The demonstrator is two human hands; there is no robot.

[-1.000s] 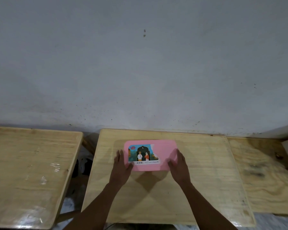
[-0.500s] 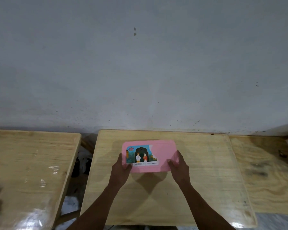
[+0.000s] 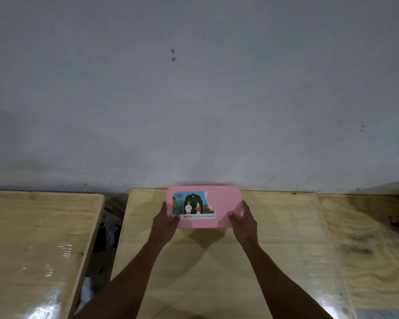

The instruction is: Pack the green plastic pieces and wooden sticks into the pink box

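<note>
The pink box [image 3: 219,204] has its lid on and is held over the far side of the middle worktop [image 3: 205,272], close to the wall. The left hand [image 3: 165,223] and right hand [image 3: 244,223] each grasp one end. No green pieces or wooden sticks are visible, so packing looks finished, though the contents are hidden. A torn sticker [image 3: 191,204] shows two figures under an arch, a barcode and a red logo; the print is too small to read.

The closed pink rectangular plastic box [image 3: 221,201] hides its contents and some fingers of the left hand [image 3: 165,223] and right hand [image 3: 244,223], and the print on its torn picture label [image 3: 191,206] is too small to read.
</note>
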